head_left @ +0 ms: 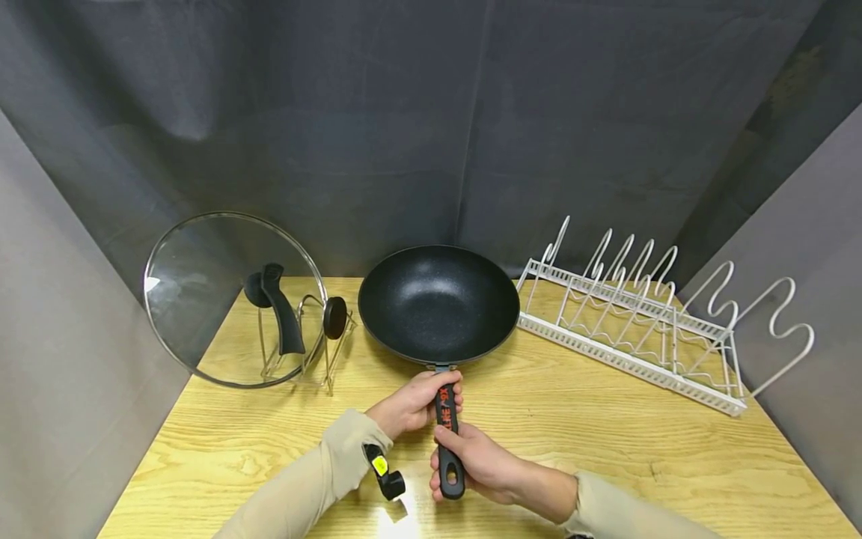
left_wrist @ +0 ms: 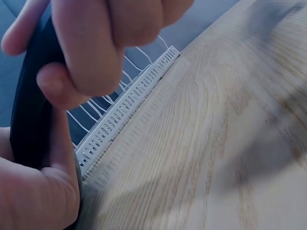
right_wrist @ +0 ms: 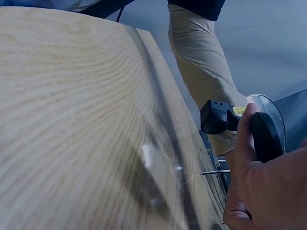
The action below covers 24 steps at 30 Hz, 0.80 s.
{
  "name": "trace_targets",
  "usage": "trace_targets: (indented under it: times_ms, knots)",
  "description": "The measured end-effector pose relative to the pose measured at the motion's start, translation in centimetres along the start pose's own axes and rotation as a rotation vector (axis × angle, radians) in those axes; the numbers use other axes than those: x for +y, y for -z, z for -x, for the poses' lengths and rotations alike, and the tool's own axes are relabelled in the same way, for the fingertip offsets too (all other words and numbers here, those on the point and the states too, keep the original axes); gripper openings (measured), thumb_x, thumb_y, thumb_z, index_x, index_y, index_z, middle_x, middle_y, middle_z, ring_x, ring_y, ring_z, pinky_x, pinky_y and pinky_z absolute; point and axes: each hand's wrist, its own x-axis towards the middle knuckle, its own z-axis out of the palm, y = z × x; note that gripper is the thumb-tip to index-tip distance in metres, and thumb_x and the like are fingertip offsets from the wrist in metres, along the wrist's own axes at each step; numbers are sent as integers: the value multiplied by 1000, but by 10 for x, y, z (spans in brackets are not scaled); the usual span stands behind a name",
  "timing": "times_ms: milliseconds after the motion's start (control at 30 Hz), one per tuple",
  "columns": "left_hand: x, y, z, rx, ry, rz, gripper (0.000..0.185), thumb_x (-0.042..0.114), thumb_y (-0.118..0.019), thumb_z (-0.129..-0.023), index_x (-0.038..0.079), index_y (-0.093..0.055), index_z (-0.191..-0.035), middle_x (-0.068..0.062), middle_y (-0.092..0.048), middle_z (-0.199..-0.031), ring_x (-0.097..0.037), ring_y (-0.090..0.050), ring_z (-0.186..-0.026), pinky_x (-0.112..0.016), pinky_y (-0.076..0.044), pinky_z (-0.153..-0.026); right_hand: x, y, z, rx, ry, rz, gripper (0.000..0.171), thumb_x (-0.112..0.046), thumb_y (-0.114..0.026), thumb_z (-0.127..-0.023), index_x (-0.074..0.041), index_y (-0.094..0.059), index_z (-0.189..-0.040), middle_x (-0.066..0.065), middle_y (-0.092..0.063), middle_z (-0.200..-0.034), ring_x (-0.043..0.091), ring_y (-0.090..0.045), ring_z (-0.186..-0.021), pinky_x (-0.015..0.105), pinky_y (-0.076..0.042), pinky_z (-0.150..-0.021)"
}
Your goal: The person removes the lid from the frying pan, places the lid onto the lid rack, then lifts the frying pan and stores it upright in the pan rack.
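Note:
A black frying pan (head_left: 438,307) is at the middle, its bowl toward the back curtain and its handle (head_left: 447,408) pointing toward me. My left hand (head_left: 414,400) grips the handle close to the bowl, thumb across the top. Lower down, near the end with the hanging hole, my right hand (head_left: 488,464) holds the same handle with its thumb on top. In the left wrist view, fingers curl round the dark handle (left_wrist: 29,103). The right wrist view has the handle end (right_wrist: 264,136) within that hand's grip.
Left of the pan, a glass lid (head_left: 202,307) with a black handle leans upright in a wire stand (head_left: 330,359). A white wire dish rack (head_left: 606,352) stands to the right. Dark curtain (head_left: 417,135) hangs behind the wooden table (head_left: 572,419).

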Motion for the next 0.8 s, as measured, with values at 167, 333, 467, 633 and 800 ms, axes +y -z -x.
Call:
trace_targets:
  times_ms: [167, 333, 467, 633, 800]
  knots:
    - [0, 2, 0, -8, 11, 18, 13, 16, -46, -99, 5, -50, -95, 1, -55, -73, -8, -60, -64, -24, -55, -66, 3, -4, -2, 54, 16, -26, 32, -25, -36, -103, 4, -31, -115, 6, -54, -77, 14, -61, -58, 31, -56, -58]
    - [0, 2, -3, -15, 37, 69, 13, 17, -48, -98, 5, -50, -99, 0, -57, -76, -9, -61, -66, -22, -54, -66, 4, -8, -3, 123, 27, -52, 29, -25, -39, -100, 3, -35, -108, 4, -54, -71, 13, -58, -53, 30, -54, -54]
    - [-1, 0, -6, -29, 41, 122, 9, 15, -49, -96, 6, -52, -96, -2, -59, -79, -10, -61, -70, -22, -53, -70, 4, -7, -4, 163, 15, -42, 27, -24, -40, -97, 2, -39, -101, 2, -52, -65, 10, -55, -49, 27, -53, -50]
    - [-5, -5, -7, -43, 37, 164, 8, 15, -50, -95, 8, -55, -96, -3, -63, -81, -10, -63, -74, -23, -53, -71, 7, -5, -3, 214, 11, -5, 25, -25, -48, -95, -1, -44, -93, -1, -49, -59, 8, -51, -43, 25, -49, -43]
    - [-8, -7, -8, -33, -2, 182, 12, 18, -49, -97, 9, -56, -95, -1, -63, -82, -8, -63, -73, -22, -53, -70, 10, -3, -4, 226, 64, 47, 24, -22, -55, -94, -1, -46, -89, -1, -49, -58, 8, -51, -41, 26, -49, -41]
